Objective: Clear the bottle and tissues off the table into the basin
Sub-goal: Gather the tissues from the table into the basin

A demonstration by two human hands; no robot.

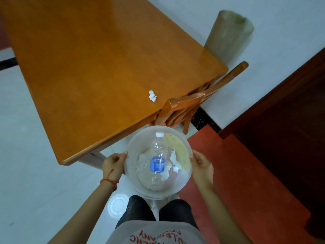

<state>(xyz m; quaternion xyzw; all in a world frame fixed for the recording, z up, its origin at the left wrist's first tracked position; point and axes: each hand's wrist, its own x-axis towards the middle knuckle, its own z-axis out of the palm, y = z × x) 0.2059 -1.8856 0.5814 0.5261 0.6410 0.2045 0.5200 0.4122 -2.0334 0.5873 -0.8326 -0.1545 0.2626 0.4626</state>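
One tissue wad (152,96) left on table (88,59). Left hand (114,162), right hand (200,162) closed on basin (186,180) rim; bottle (157,162) inside. Advice: bring basin under near table edge, free one hand, sweep wad in.

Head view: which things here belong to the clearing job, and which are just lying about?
Job: basin gripped by left hand and right hand; bottle and tissues inside it; tissue wad left on table.
Lying about: chair; white lid on floor; roll by wall.

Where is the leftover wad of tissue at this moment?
In the head view, the tissue wad lies on the wooden table near its right edge, just left of the chair back, apart from the basin.
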